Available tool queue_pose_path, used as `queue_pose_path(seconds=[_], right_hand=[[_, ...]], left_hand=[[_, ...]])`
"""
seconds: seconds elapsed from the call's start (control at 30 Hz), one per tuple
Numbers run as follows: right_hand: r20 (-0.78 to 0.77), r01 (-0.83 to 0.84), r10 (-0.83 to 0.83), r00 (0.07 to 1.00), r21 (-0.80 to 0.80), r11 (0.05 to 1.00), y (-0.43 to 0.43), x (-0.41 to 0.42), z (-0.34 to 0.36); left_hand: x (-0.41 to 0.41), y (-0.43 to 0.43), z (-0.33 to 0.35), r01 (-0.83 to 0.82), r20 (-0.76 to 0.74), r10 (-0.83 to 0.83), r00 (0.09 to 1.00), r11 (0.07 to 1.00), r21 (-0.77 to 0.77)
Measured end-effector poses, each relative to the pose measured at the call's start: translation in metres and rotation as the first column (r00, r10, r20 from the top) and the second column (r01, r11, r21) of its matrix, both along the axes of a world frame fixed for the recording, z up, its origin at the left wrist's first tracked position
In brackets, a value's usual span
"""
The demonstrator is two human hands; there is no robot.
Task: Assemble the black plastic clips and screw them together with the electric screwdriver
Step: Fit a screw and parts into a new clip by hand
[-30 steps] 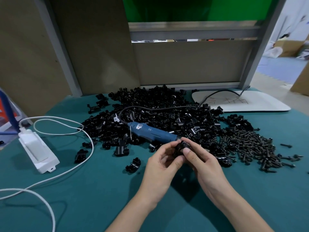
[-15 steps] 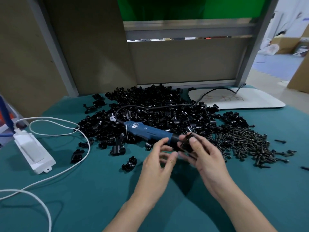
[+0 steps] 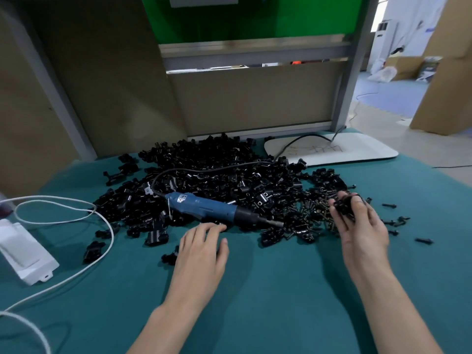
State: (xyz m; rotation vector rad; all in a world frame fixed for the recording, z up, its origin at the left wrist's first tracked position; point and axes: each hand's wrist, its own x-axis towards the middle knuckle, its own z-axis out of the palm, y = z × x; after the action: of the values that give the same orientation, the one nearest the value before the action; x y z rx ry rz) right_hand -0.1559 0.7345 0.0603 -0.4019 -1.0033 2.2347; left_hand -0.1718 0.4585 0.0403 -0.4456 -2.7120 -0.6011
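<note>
Teal mat: right hand, clip now over screws

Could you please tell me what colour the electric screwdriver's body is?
The screwdriver is blue; head view.

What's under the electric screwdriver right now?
The electric screwdriver lies on the near edge of the black clip pile. Whatever sits directly beneath its body is covered.

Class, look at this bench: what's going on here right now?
A person is assembling black clips at a green table. The right hand holds a clip over the screws. The left hand lies open just in front of the screwdriver, not gripping it. The screwdriver rests on the clip heap.
</note>
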Motion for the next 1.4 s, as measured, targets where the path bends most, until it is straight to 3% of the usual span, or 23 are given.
queue_pose_path(seconds=[0.1, 0.2, 0.3, 0.4, 0.53, 0.67, 0.83, 1.03, 1.2, 1.4], right_hand=[[0.035, 0.048, -0.048, 0.998, -0.006, 0.999, 0.008, 0.004, -0.009], [0.075, 0.128, -0.130, 0.989, 0.020, 0.992, 0.009, 0.003, -0.016], [0.092, 0.241, -0.245, 0.965, 0.051, 0.969, 0.008, 0.000, -0.017], [0.109, 0.295, -0.302, 0.947, 0.074, 0.953, 0.008, -0.001, -0.018], [0.135, 0.350, -0.352, 0.926, 0.044, 0.936, 0.013, -0.004, -0.021], [0.143, 0.446, -0.437, 0.888, -0.042, 0.894, 0.020, -0.005, -0.021], [0.161, 0.529, -0.515, 0.842, -0.054, 0.847, 0.020, -0.008, -0.019], [0.168, 0.530, -0.513, 0.842, -0.072, 0.845, 0.020, -0.008, -0.020], [0.174, 0.520, -0.505, 0.846, -0.058, 0.852, 0.019, -0.009, -0.022], [0.192, 0.504, -0.503, 0.842, 0.047, 0.862, 0.015, -0.007, -0.022]], left_hand=[[0.006, 0.024, 0.008, 0.144, -0.099, -0.142, 0.985, 0.990, 0.010], [-0.001, 0.064, 0.022, 0.291, -0.125, -0.300, 0.946, 0.953, -0.087], [-0.019, 0.113, 0.035, 0.378, -0.047, -0.399, 0.916, 0.894, -0.240], [-0.043, 0.158, 0.045, 0.383, 0.097, -0.374, 0.922, 0.849, -0.365], [-0.072, 0.199, 0.052, 0.387, 0.325, -0.282, 0.903, 0.863, -0.325], [-0.086, 0.224, 0.053, 0.395, 0.298, -0.314, 0.901, 0.879, -0.266], [-0.088, 0.245, 0.049, 0.585, 0.419, -0.445, 0.792, 0.749, -0.310], [-0.083, 0.258, 0.046, 0.522, 0.193, -0.492, 0.849, 0.723, -0.452], [-0.081, 0.249, 0.044, 0.505, 0.137, -0.498, 0.856, 0.751, -0.426], [-0.083, 0.225, 0.051, 0.506, 0.173, -0.481, 0.860, 0.847, -0.162]])
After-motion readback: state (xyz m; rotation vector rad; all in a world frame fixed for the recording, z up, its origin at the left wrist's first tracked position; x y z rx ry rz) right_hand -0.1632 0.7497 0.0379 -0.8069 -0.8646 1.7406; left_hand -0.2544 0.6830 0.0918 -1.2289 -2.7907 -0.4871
